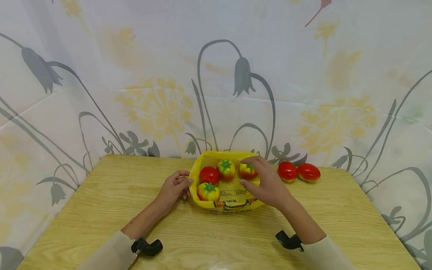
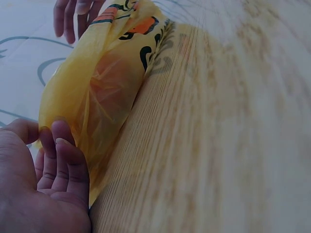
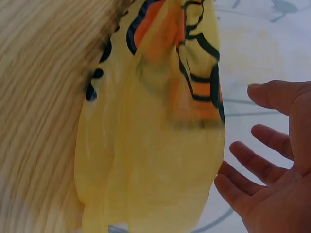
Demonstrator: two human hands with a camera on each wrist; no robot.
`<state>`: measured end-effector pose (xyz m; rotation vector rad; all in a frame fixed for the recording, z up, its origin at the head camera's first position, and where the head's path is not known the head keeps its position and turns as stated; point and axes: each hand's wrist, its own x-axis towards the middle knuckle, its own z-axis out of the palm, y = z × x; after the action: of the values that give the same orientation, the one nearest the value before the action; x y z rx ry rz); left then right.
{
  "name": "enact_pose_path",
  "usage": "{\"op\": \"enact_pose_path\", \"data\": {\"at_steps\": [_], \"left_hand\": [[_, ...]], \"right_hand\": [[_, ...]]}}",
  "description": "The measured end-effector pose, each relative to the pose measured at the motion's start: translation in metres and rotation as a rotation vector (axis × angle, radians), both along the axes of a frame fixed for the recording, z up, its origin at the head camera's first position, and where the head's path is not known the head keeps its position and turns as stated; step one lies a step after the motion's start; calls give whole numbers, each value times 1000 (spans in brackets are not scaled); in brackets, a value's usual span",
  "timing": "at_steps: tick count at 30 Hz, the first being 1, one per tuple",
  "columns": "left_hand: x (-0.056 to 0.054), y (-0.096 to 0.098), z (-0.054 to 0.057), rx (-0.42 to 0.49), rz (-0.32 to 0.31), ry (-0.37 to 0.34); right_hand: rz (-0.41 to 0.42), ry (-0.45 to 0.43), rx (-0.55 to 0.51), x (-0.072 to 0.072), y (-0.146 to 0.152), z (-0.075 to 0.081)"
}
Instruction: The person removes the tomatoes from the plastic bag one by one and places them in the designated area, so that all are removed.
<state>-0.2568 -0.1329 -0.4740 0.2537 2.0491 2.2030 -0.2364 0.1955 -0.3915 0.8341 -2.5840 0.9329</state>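
A yellow plastic bag (image 1: pixel 231 207) lies spread wide at the top, with several toy tomatoes inside, among them a red one (image 1: pixel 209 175) and a yellow-green one (image 1: pixel 226 169). At its left rim, my left hand (image 1: pixel 173 188) pinches the plastic between thumb and fingers; the left wrist view shows this hand (image 2: pixel 46 179) at the bag's edge. My right hand (image 1: pixel 268 184) hovers over the bag's right side, fingers apart, close to another tomato (image 1: pixel 248 171) that it partly covers. In the right wrist view this hand (image 3: pixel 272 165) holds nothing.
Two red toy tomatoes, one (image 1: pixel 287 171) beside the other (image 1: pixel 308 172), lie on the wooden table (image 1: pixel 212 238) right of the bag. A flower-patterned cloth (image 1: pixel 217 91) hangs behind the table. Each wrist carries a black camera mount (image 1: pixel 146 247).
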Motion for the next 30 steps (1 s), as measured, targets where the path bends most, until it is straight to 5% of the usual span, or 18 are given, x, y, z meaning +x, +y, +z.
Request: {"op": "enact_pose_path", "data": {"at_steps": [30], "left_hand": [[-3,1,-4,10,-4,2]], "right_hand": [[180,-109,103,6,-49,-21]]}}
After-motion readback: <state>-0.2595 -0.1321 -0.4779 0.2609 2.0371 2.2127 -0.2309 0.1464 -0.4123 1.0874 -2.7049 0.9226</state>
